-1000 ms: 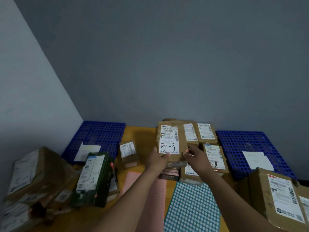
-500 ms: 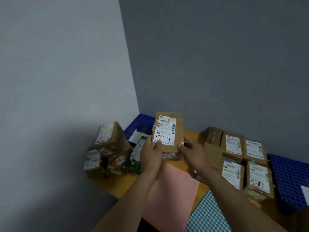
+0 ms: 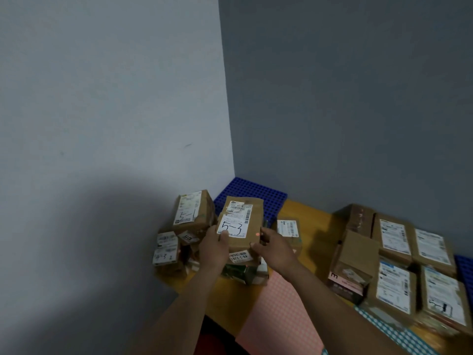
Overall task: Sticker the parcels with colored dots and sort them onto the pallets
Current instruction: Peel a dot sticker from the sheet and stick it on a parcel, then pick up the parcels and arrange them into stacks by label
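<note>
Both hands hold one brown parcel (image 3: 240,226) marked 5-3. The left hand (image 3: 213,248) curls round one edge, thumb on the label, and the right hand (image 3: 275,248) grips the opposite edge. The parcel is held up just in front of the blue pallet (image 3: 252,193) and carries a small red dot (image 3: 257,234).

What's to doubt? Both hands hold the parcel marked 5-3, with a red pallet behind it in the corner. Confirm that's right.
One thing is wrong: the pallet behind it in the corner is blue, not red, as the head view shows. The rest stands: the left hand and the right hand both hold the parcel marked 5-3.
</note>
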